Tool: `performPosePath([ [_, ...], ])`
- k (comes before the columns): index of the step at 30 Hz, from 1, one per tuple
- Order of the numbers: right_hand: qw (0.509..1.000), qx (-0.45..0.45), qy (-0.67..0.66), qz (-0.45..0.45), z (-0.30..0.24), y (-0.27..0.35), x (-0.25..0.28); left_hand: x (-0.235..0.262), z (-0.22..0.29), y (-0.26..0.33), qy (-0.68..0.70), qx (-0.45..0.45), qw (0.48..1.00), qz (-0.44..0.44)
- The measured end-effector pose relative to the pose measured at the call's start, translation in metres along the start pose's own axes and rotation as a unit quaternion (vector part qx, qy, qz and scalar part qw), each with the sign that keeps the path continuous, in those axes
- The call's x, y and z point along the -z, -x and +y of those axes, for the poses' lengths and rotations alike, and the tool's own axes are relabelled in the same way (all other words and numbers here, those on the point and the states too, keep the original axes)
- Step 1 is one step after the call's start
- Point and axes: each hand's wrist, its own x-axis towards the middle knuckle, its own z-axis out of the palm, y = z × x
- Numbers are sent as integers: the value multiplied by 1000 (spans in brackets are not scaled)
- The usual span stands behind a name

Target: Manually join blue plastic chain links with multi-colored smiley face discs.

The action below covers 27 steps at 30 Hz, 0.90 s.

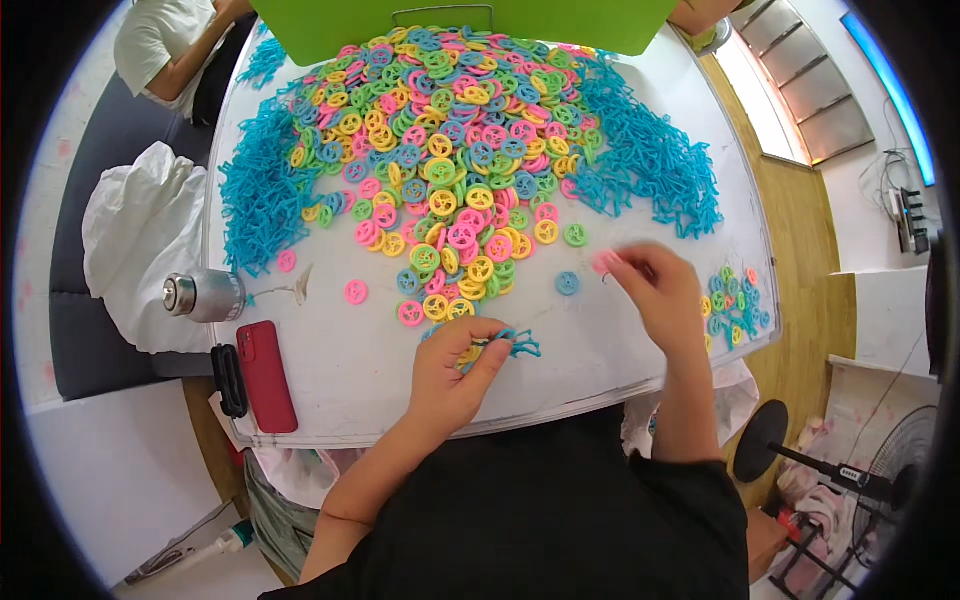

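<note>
Nearest, at six o'clock, is a black shirt (560, 510). Beyond it spreads the white bench (345, 365), bearing a broad pile of coloured wheels (440, 130) at twelve, with turquoise heaps at ten (262, 195) and two (650, 150). Toward seven, the left hand (445, 373) grasps turquoise openwork (522, 344) between thumb and fingers; at three, the right hand (660, 300) pinches a pink wheel (604, 262). Between them lies a blue wheel (568, 283).

You can read no text, label or number here; the pale marks on the black plastic fan control box (862, 481) are too small to tell.
</note>
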Motion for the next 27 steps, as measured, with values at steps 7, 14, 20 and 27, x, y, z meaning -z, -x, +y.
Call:
performPosePath([
  [7, 952, 8, 269, 150, 79, 82, 40, -10, 3, -4, -5, -12, 1000, -21],
  [14, 955, 34, 230, 182, 66, 109, 47, -16, 14, -5, -48, -39, 998, -2],
  [20, 982, 118, -117, -90, 13, 108, -10, -29, 9, -3, -69, -54, 992, -90],
  [27, 970, 237, -28, -40, 16, 78, -50, -39, 10, -12, 331, 106, 938, 14],
])
